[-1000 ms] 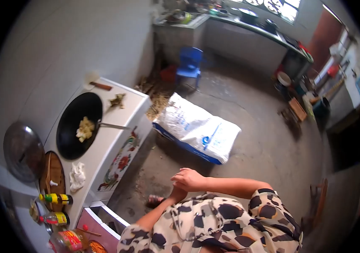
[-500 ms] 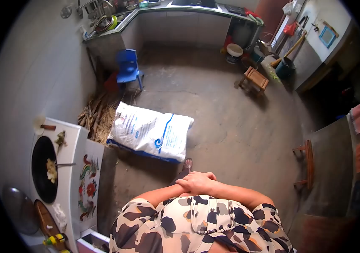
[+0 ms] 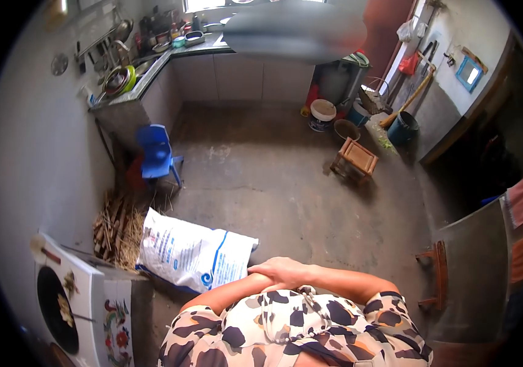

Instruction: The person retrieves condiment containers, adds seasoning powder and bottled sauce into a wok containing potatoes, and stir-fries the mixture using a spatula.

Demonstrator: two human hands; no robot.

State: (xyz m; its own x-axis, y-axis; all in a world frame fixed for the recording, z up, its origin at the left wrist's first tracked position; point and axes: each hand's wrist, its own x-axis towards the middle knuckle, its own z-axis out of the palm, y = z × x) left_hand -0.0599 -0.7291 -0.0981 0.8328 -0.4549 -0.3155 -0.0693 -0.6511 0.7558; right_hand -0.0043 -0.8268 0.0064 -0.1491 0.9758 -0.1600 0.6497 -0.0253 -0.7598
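Observation:
In front of my waist, my right hand (image 3: pixel 283 271) lies across my left wrist, its fingers wrapped over it. My left hand (image 3: pixel 265 281) is mostly covered by the right one, so its fingers are hidden. Just beyond my left forearm, a large white sack (image 3: pixel 197 254) with blue print lies on the floor, nearest to my hands. Part of its lower edge is behind my arm.
On the left stands a white stove (image 3: pixel 99 306) with a black wok (image 3: pixel 56 306). Firewood (image 3: pixel 114 229) and straw lie by the wall near a blue chair (image 3: pixel 157 153). A wooden stool (image 3: pixel 356 159), white bucket (image 3: pixel 322 114) and bench (image 3: pixel 439 275) are further right. A blurred patch hides part of the counter.
My view has tilted upward, so the sack, chair and stove sit lower in the picture and more of the counter shows. My hands remain together at my waist.

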